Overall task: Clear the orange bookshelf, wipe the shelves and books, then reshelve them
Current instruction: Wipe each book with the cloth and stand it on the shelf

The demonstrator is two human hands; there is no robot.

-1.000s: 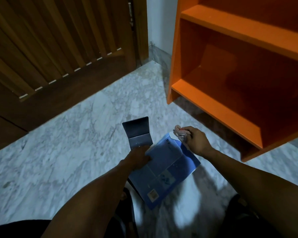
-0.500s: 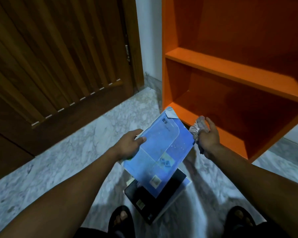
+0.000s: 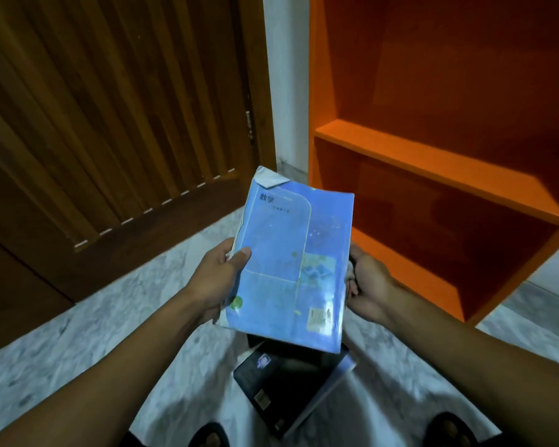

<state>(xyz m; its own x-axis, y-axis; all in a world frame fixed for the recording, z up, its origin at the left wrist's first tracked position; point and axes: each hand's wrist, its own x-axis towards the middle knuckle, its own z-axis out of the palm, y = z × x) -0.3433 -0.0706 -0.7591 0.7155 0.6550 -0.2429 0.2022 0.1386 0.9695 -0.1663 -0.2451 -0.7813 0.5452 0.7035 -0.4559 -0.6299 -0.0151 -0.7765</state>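
Between both hands | blue book | left hand grips edge | right hand grips opposite edge

In front of me to the left stands a dark brown wooden door with slanted slats. A narrow strip of pale wall is beside it. The floor under me is grey-white marble, and the light is dim.

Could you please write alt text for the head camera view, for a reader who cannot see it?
Two bare hands, left hand and right hand, hold a light blue paperback book over a black book on the marble floor, facing an orange bookshelf with bare shelves.
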